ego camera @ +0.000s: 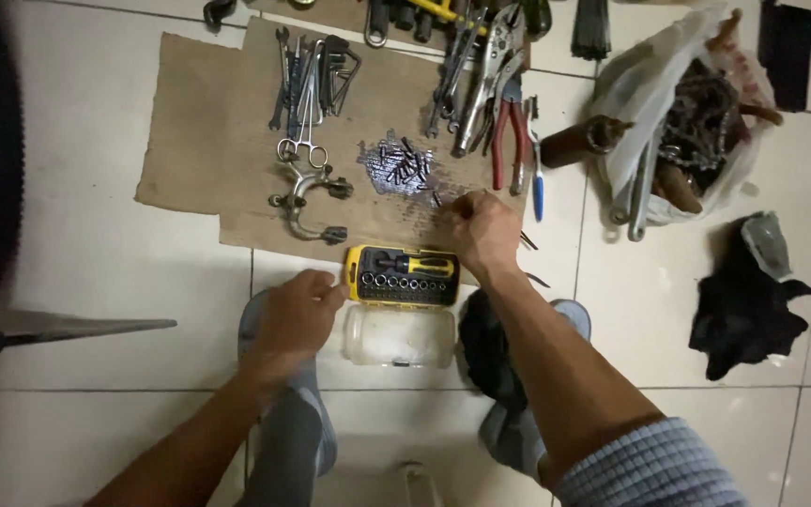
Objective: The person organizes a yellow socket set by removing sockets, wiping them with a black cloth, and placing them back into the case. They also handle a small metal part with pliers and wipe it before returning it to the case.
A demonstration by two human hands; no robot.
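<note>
- Left hand: rests at the left end of the open yellow bit case; fingers curled, touching the case edge, nothing clasped.
- Right hand: grip narrow, fingers bunched over the cardboard sheet just above the case; whether it holds anything cannot be told.
- Case: lies on the tiled floor, clear lid folded toward the person.
- Loose bits: piled on the cardboard, near the right hand.
- Red-handled pliers: beside the pile.

A yellow bit case lies open on the floor between the hands, its clear lid folded toward the person. A white plastic bag sits upper right.
</note>
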